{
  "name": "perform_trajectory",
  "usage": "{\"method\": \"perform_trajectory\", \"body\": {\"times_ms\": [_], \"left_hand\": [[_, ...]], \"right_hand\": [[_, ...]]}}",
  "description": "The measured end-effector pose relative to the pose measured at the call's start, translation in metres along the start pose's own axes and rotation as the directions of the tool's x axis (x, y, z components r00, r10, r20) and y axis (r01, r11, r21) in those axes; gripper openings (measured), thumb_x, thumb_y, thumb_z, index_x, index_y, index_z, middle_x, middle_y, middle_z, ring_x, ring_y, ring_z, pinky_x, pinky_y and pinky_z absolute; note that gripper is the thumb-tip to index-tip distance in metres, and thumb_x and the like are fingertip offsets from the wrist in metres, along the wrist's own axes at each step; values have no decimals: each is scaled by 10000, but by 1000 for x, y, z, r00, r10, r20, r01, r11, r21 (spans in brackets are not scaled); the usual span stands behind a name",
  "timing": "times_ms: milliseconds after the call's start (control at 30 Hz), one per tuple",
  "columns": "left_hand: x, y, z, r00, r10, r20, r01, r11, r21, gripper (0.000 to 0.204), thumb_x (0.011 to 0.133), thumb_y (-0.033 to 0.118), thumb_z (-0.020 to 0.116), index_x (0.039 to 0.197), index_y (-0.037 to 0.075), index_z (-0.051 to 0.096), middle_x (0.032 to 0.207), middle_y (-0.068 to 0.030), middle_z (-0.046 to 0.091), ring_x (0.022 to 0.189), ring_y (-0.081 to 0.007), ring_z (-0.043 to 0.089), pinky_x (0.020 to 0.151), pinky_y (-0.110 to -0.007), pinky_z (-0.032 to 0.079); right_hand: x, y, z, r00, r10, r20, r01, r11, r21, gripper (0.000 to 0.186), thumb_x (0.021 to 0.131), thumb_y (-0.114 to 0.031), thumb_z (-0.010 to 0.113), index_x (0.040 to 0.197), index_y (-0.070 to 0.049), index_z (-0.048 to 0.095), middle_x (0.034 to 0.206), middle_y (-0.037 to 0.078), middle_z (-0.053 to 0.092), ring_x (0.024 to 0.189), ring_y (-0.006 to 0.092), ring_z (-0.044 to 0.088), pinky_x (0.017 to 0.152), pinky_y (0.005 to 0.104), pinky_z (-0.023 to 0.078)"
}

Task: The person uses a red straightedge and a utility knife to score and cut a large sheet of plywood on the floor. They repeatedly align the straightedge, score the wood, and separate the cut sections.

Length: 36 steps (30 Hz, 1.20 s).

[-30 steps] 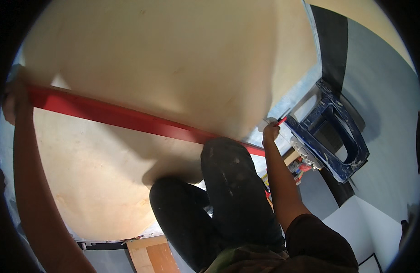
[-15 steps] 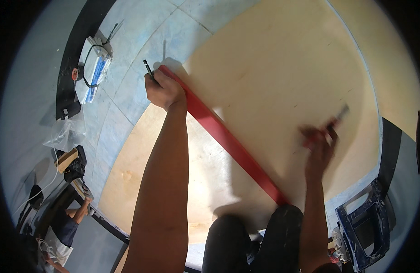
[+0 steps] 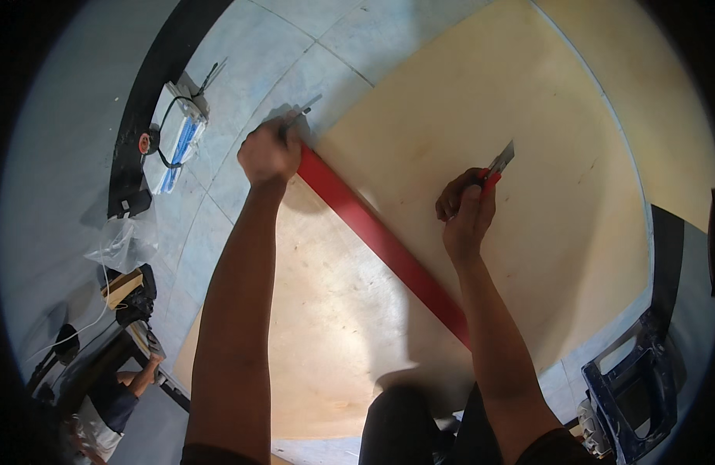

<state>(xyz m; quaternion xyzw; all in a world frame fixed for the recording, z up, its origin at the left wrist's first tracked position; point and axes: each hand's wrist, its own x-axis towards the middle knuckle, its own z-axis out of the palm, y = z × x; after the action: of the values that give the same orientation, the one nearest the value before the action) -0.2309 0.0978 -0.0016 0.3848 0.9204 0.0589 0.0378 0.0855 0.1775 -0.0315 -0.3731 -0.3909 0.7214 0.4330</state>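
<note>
A long red straight bar (image 3: 373, 240) lies slantwise across a pale plywood sheet (image 3: 559, 101). At the bar's far left end is my left hand (image 3: 268, 155), closed, touching the bar's end. A dark pencil (image 3: 302, 113) pokes out of its fingers; most of it is hidden by the hand. My right hand (image 3: 470, 208) grips a red utility knife (image 3: 491, 180) over the sheet, right of the bar. The knife's blade is out and points up and away from me.
Bluish floor tiles (image 3: 280, 46) border the sheet. Along the left wall lie a white-and-blue package (image 3: 179, 147) with a black cable, a clear plastic bag (image 3: 129, 242) and a cardboard piece (image 3: 125, 288). A dark blue stool (image 3: 633, 387) is at lower right. Another person (image 3: 113, 403) is at lower left.
My right hand with the utility knife has moved left, closer to the bar, and its blur is gone. My left hand has turned, so the pencil now tilts away to the right.
</note>
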Motion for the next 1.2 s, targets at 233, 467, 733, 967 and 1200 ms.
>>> {"method": "perform_trajectory", "body": {"times_ms": [233,467,733,967,1200], "left_hand": [[18,4,-8,964,120,239,-140,988,66,281,1007,331,562,1136,122,699,1073,-189,764,1036,-402,730,886,-550,575],[43,-13,-14,811,494,315,-529,848,30,177,943,244,638,1034,115,719,939,-153,756,903,-369,744,815,-498,593],[47,-24,-3,765,616,185,-604,787,-123,163,928,236,662,1002,108,731,890,-143,750,860,-368,740,804,-495,595],[45,-28,0,748,657,90,-639,750,-170,158,927,238,664,983,112,739,876,-140,756,840,-371,742,804,-491,600],[46,-24,-5,765,626,151,-611,780,-135,175,937,246,643,978,100,731,889,-157,753,862,-373,740,818,-492,596]], "right_hand": [[-3,-30,29,983,156,101,-79,842,-533,290,1065,-295,612,1212,-48,577,894,88,623,736,175,604,672,337,525],[-87,-19,152,404,256,878,703,527,-477,227,953,-284,727,858,-93,648,771,82,693,799,278,709,803,453,536],[-91,87,235,105,72,992,954,274,-121,185,820,-207,715,683,-112,634,609,41,671,596,210,670,615,363,430],[-36,107,230,284,192,939,894,301,-332,145,893,-159,657,776,-78,681,810,143,775,754,263,765,686,430,567],[-27,103,235,267,92,959,920,273,-282,107,853,-126,647,752,-91,654,694,134,733,641,265,730,616,414,525]]}}
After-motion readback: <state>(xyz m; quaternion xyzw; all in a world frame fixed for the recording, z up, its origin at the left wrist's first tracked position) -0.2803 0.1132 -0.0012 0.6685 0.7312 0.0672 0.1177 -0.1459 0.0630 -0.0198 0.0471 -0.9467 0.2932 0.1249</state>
